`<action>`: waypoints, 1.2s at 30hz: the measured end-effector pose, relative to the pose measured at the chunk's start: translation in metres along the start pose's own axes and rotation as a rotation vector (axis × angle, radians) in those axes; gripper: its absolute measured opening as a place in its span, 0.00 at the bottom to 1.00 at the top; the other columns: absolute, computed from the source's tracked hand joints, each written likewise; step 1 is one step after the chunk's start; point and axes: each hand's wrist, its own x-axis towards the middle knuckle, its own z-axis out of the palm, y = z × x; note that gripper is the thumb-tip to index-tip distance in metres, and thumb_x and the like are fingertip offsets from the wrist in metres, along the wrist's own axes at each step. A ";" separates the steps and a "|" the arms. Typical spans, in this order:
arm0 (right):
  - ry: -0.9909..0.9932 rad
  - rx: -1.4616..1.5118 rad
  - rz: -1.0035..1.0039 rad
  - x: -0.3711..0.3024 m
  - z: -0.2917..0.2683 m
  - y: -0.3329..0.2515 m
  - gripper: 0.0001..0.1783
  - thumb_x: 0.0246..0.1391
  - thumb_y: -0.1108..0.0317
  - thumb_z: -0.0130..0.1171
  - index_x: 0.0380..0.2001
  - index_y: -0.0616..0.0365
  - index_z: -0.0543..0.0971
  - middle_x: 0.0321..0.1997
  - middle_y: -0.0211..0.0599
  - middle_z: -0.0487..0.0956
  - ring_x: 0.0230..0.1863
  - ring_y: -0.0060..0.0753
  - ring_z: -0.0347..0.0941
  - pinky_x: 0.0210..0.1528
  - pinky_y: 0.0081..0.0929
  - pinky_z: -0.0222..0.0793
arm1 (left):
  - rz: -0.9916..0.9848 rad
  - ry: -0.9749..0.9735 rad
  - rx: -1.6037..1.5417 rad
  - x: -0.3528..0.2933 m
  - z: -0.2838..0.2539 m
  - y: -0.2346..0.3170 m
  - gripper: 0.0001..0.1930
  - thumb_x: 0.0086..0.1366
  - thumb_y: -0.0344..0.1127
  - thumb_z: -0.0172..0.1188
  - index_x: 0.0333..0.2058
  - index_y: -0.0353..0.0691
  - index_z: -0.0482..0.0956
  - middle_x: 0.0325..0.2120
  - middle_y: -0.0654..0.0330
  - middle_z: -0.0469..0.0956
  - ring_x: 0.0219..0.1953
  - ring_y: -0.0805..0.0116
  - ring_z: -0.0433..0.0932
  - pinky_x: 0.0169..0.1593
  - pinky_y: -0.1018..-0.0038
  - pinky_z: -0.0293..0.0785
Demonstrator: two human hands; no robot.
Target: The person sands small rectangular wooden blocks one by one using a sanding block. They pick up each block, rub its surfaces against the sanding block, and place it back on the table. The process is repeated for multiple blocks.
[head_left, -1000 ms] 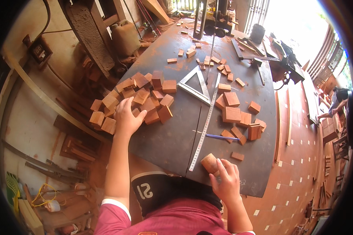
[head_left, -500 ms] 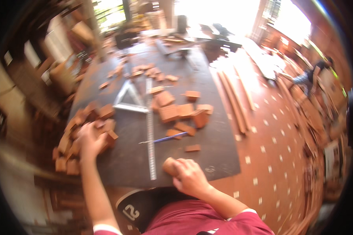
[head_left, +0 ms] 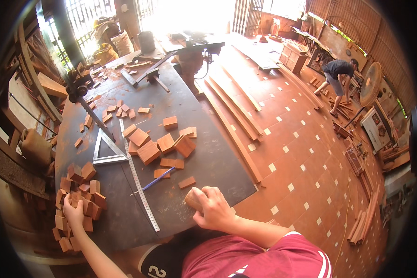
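My right hand (head_left: pixel 214 209) is closed round a wooden block (head_left: pixel 192 200) near the front edge of the dark table (head_left: pixel 171 211). At the left, my left hand (head_left: pixel 75 216) reaches into a heap of small reddish-brown wooden blocks (head_left: pixel 89 171), its thumb and fingers closed about one block (head_left: pixel 75 198). Between the hands lie a steel ruler (head_left: pixel 142 198) and a blue pen (head_left: pixel 158 178). One loose block (head_left: pixel 186 182) rests just beyond my right hand. Farther back sits a cluster of larger blocks (head_left: pixel 148 152).
A metal triangle square (head_left: pixel 110 160) lies beside a narrow upright blade (head_left: pixel 95 113) rising from the table. Small offcuts (head_left: pixel 120 110) are scattered behind. Long wooden boards (head_left: pixel 231 109) lie on the tiled floor to the right. A person (head_left: pixel 338 74) bends over at the far right.
The view has swung to the right, so the table now appears farther left and sharper. My left hand stays at the heap; my right hand still grips its block.
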 end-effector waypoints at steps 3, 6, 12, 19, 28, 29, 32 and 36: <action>0.016 0.017 -0.003 0.000 -0.001 0.004 0.42 0.43 0.66 0.67 0.66 0.61 0.72 0.54 0.53 0.73 0.55 0.58 0.71 0.60 0.49 0.72 | 0.012 -0.038 0.062 -0.005 0.003 0.016 0.34 0.62 0.35 0.73 0.65 0.32 0.74 0.60 0.41 0.79 0.64 0.44 0.77 0.68 0.56 0.72; 0.045 0.042 -0.014 0.002 0.001 0.005 0.41 0.43 0.68 0.68 0.65 0.62 0.73 0.54 0.54 0.73 0.53 0.58 0.72 0.60 0.49 0.72 | 0.142 -0.008 0.122 0.005 0.010 -0.023 0.37 0.60 0.38 0.75 0.66 0.33 0.72 0.61 0.41 0.78 0.65 0.42 0.75 0.69 0.54 0.70; 0.089 0.042 -0.022 -0.002 0.009 0.011 0.41 0.43 0.69 0.69 0.65 0.62 0.74 0.53 0.53 0.73 0.52 0.57 0.73 0.58 0.49 0.73 | 0.056 -0.121 0.225 -0.010 -0.002 0.006 0.53 0.46 0.34 0.79 0.72 0.39 0.64 0.68 0.41 0.70 0.68 0.39 0.70 0.71 0.53 0.68; 0.116 0.061 -0.033 -0.003 0.013 0.012 0.42 0.43 0.69 0.69 0.66 0.61 0.73 0.53 0.53 0.73 0.52 0.56 0.73 0.59 0.48 0.73 | -0.004 -0.115 0.111 -0.012 -0.003 0.009 0.58 0.42 0.35 0.78 0.75 0.42 0.61 0.56 0.46 0.72 0.58 0.44 0.74 0.65 0.55 0.72; 0.147 0.072 -0.045 -0.004 0.015 0.013 0.43 0.42 0.68 0.70 0.66 0.60 0.73 0.54 0.53 0.73 0.52 0.56 0.73 0.59 0.48 0.74 | 0.075 -0.059 0.201 -0.018 0.000 -0.009 0.57 0.47 0.34 0.81 0.76 0.44 0.60 0.64 0.44 0.69 0.66 0.42 0.71 0.68 0.54 0.69; 0.154 0.077 -0.050 -0.004 0.015 0.014 0.43 0.42 0.69 0.70 0.66 0.60 0.73 0.54 0.53 0.73 0.52 0.56 0.73 0.58 0.48 0.74 | 0.060 -0.070 0.222 -0.021 -0.001 -0.006 0.58 0.47 0.35 0.81 0.76 0.46 0.59 0.65 0.44 0.69 0.67 0.42 0.70 0.69 0.52 0.68; 0.175 0.085 -0.060 -0.005 0.019 0.016 0.43 0.42 0.69 0.70 0.66 0.60 0.73 0.54 0.52 0.73 0.52 0.56 0.72 0.58 0.48 0.74 | 0.007 -0.109 0.301 -0.036 -0.014 0.011 0.58 0.47 0.36 0.80 0.77 0.50 0.59 0.67 0.46 0.68 0.69 0.42 0.69 0.70 0.48 0.66; 0.203 0.100 -0.078 -0.006 0.023 0.019 0.43 0.41 0.69 0.70 0.66 0.60 0.74 0.53 0.52 0.73 0.51 0.56 0.73 0.58 0.48 0.74 | 0.017 -0.123 0.308 -0.038 -0.015 0.017 0.57 0.47 0.32 0.77 0.77 0.51 0.59 0.65 0.47 0.69 0.68 0.43 0.70 0.70 0.49 0.67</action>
